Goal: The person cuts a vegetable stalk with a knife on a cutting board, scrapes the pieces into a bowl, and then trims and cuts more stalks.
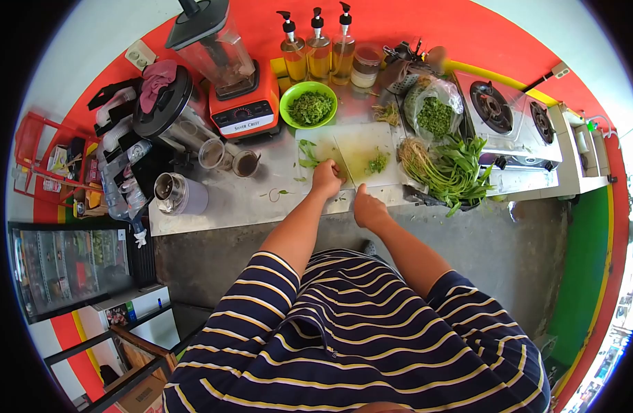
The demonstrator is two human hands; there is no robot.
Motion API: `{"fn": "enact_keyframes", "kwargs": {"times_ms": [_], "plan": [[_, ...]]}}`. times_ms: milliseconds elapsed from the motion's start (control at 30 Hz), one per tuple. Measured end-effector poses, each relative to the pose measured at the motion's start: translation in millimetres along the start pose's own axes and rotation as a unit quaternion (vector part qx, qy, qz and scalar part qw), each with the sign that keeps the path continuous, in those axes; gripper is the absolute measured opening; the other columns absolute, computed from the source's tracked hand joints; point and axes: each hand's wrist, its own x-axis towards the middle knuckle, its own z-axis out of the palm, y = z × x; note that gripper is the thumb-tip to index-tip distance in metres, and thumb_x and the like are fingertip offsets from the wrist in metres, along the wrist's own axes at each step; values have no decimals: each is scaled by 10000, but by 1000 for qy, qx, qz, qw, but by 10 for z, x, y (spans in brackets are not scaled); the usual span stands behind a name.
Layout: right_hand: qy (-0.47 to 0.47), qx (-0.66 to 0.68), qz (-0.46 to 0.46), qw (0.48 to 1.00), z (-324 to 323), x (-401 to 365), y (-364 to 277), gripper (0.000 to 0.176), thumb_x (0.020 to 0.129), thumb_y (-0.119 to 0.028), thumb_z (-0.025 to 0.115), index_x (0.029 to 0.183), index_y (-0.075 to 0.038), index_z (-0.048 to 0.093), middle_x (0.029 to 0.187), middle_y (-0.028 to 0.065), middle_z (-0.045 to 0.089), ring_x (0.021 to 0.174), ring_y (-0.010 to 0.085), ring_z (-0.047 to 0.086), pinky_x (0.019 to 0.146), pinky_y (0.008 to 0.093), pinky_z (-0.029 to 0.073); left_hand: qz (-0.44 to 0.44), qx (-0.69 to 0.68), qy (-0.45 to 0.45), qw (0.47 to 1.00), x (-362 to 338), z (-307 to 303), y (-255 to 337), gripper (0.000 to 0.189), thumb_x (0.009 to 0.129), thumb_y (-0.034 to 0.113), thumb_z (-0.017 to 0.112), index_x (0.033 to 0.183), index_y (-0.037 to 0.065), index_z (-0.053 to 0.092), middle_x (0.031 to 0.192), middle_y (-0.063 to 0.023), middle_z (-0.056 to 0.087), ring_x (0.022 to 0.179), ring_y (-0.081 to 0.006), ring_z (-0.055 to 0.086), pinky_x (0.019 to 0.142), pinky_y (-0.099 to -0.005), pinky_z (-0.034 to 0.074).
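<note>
A knife [347,164] is in my right hand [369,208], which is closed round its handle at the front edge of the white cutting board [373,138]. Its thin blade points away from me across the board. Just left of the blade, my left hand [328,177] is closed with fingers bent down on leafy greens, mostly hidden under it. Loose green leaves [307,153] lie on the board beyond that hand. To the right of the blade sits a small pile of chopped greens [378,162]. Behind the board, a lime-green bowl [333,113] holds more chopped greens.
Right of the board lies a large bundle of leafy greens [461,168], with a plastic bag of chopped greens [435,115] behind. A gas stove [520,148] stands further right. An orange blender [242,113], pump bottles [318,56] and a metal-topped container [185,195] occupy the back and left.
</note>
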Motion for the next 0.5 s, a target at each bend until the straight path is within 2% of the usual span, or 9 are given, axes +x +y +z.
{"fn": "enact_keyframes", "kwargs": {"times_ms": [33, 133, 233, 267, 300, 333, 400, 433, 500], "plan": [[1, -3, -3, 1000, 45, 58, 11, 729, 856, -60, 625, 1443, 79, 215, 1205, 295, 644, 1120, 393, 663, 959, 453, 527, 9, 11, 3, 1000, -8, 2, -18, 359, 646, 66, 877, 890, 28, 616, 801, -84, 660, 731, -201, 644, 682, -340, 536], [31, 21, -1, 999, 41, 184, 33, 714, 853, -58, 630, 1426, 76, 226, 1180, 295, 654, 1119, 387, 663, 952, 462, 529, 19, 5, 19, 1000, -14, 27, -46, 349, 648, 47, 870, 883, 25, 613, 785, -85, 661, 721, -199, 649, 679, -336, 538], [23, 20, -5, 1000, -266, 204, 11, 678, 818, -54, 679, 1351, 87, 284, 1150, 293, 667, 1058, 350, 698, 884, 419, 564, 39, 14, 25, 999, -27, 23, -42, 348, 651, 33, 868, 892, 19, 617, 777, -82, 658, 716, -194, 649, 679, -332, 540], [-36, 51, 9, 998, -424, 94, -18, 656, 817, -49, 678, 1333, 79, 294, 1154, 291, 666, 1064, 352, 696, 889, 422, 562, 39, 14, 26, 999, -26, 17, -33, 348, 651, 33, 868, 892, 19, 617, 777, -82, 658, 716, -194, 649, 679, -332, 540], [-95, 80, 24, 992, -526, 19, -50, 634, 815, -43, 677, 1315, 72, 304, 1158, 290, 666, 1069, 355, 693, 893, 425, 559, 22, 3, 20, 1000, -26, 18, -34, 345, 644, 40, 872, 883, 21, 623, 807, -97, 659, 755, -230, 650, 700, -354, 536], [-95, 77, 23, 992, -506, -2, -63, 634, 815, -43, 677, 1315, 72, 304, 1158, 290, 666, 1069, 355, 693, 893, 425, 559, 5, -8, 14, 1000, -32, 20, -38, 342, 638, 46, 875, 874, 23, 630, 836, -113, 660, 794, -266, 651, 721, -376, 532], [-116, 101, 42, 987, -414, -108, -73, 643, 808, -29, 679, 1318, 71, 301, 1171, 288, 662, 1093, 371, 679, 910, 441, 549, 3, -16, 13, 1000, -22, 31, -67, 334, 642, 45, 874, 866, 22, 628, 836, -113, 659, 792, -261, 651, 718, -373, 533], [-114, 100, 41, 988, -289, -94, -42, 643, 808, -29, 679, 1318, 71, 301, 1171, 288, 662, 1093, 371, 679, 910, 441, 549, 3, -22, 10, 1000, -7, 38, -79, 326, 646, 43, 873, 858, 20, 626, 837, -114, 659, 791, -255, 651, 714, -370, 533], [-29, 41, 21, 999, 4, 21, 24, 637, 799, -29, 687, 1305, 65, 311, 1180, 290, 658, 1112, 381, 668, 915, 452, 544, 7, -34, 16, 999, -2, 59, -105, 319, 651, 39, 869, 853, 16, 623, 832, -114, 658, 780, -251, 651, 704, -365, 533]]}}
